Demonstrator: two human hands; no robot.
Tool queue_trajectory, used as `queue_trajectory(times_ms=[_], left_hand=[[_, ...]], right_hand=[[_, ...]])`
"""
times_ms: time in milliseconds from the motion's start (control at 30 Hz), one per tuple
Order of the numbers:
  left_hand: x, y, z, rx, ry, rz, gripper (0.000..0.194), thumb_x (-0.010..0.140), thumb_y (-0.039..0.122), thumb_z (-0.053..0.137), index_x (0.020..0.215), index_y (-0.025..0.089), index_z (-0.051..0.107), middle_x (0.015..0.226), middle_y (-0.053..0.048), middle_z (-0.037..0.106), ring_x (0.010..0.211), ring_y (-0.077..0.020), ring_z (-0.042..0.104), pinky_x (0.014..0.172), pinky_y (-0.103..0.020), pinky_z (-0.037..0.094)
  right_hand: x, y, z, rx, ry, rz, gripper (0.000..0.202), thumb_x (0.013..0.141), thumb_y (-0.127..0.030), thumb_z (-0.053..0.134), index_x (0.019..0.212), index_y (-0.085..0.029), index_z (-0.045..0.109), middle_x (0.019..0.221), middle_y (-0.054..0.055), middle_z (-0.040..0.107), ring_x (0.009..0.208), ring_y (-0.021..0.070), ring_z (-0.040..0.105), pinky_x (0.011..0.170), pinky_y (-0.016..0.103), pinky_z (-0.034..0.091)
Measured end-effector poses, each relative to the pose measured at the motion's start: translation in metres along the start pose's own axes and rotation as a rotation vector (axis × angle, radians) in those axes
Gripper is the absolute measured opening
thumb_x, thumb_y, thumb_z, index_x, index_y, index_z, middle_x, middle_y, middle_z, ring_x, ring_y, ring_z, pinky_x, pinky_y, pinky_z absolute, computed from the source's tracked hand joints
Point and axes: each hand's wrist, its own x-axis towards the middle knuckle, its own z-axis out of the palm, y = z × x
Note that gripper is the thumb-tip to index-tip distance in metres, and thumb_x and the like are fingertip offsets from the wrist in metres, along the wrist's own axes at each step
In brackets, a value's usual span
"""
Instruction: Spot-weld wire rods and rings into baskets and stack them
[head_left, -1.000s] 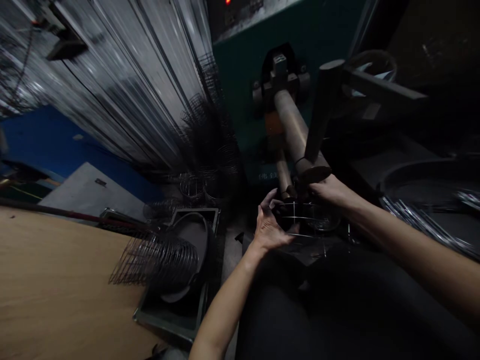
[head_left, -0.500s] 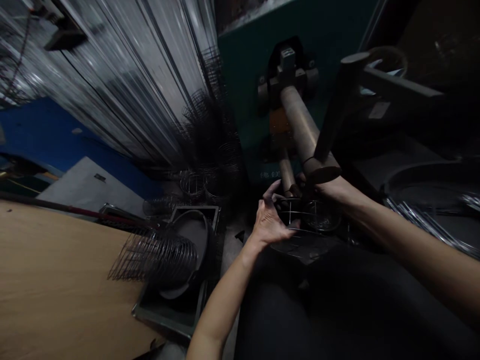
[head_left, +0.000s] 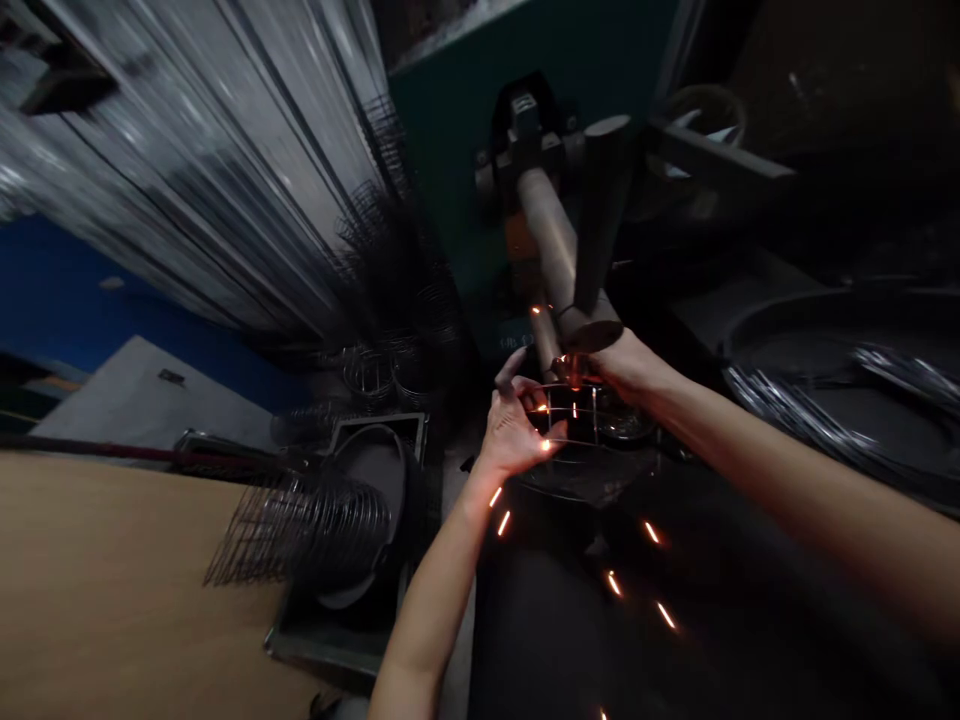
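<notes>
A round wire frame (head_left: 574,440) of thin metal rings and short uprights sits at the lower electrode of a welding machine (head_left: 450,160). My left hand (head_left: 514,425) is closed on the frame's left side, thumb below and fingers above, the index finger raised. My right hand (head_left: 619,365) reaches in from the right beneath the machine's thick upper arm (head_left: 551,235). Its fingers are mostly hidden there, so what they hold does not show. Orange sparks (head_left: 614,583) fly from the contact point and fall past both forearms.
At left a row of wire racks (head_left: 300,525) leans by a black round pan (head_left: 375,470) on a green crate (head_left: 330,650). A wooden board (head_left: 112,590) lies at lower left. Wire rods (head_left: 817,420) rest in a round tray at right. More wire baskets (head_left: 367,370) stand behind.
Sparks now burst from the electrode, where none showed before. The view has shifted, so the machine and hands appear further left. The left hand still holds the wire frame.
</notes>
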Motion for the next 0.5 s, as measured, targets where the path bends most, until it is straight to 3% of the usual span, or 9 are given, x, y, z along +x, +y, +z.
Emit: queue_trajectory(times_ms=[167, 300, 400, 500], left_hand=[[0.003, 0.002, -0.001, 0.014, -0.001, -0.014, 0.099, 0.064, 0.033, 0.075, 0.140, 0.029, 0.012, 0.092, -0.001, 0.052, 0.079, -0.0165, 0.055, 0.072, -0.034, 0.049], [0.006, -0.003, -0.002, 0.047, -0.031, -0.010, 0.102, 0.064, 0.038, 0.076, 0.140, 0.026, 0.010, 0.090, -0.001, 0.054, 0.081, -0.0177, 0.056, 0.077, -0.035, 0.048], [0.006, -0.005, -0.003, 0.045, -0.032, 0.005, 0.102, 0.064, 0.037, 0.076, 0.140, 0.025, 0.009, 0.090, -0.001, 0.055, 0.080, -0.0176, 0.056, 0.077, -0.036, 0.048], [0.007, -0.006, -0.004, 0.056, -0.016, 0.019, 0.099, 0.063, 0.036, 0.077, 0.139, 0.024, 0.014, 0.089, -0.001, 0.055, 0.079, -0.0177, 0.057, 0.076, -0.036, 0.048]], right_hand=[[-0.004, -0.010, 0.004, -0.069, 0.043, 0.040, 0.014, 0.077, -0.018, 0.066, 0.067, -0.014, 0.058, 0.055, -0.001, 0.055, 0.049, 0.0089, 0.048, 0.046, 0.018, 0.038], [-0.007, -0.013, -0.012, -0.133, 0.120, -0.009, 0.009, 0.082, -0.021, 0.063, 0.083, -0.013, 0.063, 0.072, 0.003, 0.064, 0.061, 0.0115, 0.057, 0.059, 0.021, 0.046], [-0.011, -0.012, -0.057, -0.381, 0.263, -0.166, 0.017, 0.086, -0.029, 0.059, 0.092, -0.015, 0.065, 0.081, 0.005, 0.066, 0.074, 0.0150, 0.060, 0.071, 0.026, 0.049], [-0.022, -0.003, -0.129, -0.710, 0.419, -0.221, 0.014, 0.084, -0.027, 0.060, 0.090, -0.016, 0.067, 0.090, 0.006, 0.067, 0.088, 0.0206, 0.061, 0.084, 0.032, 0.046]])
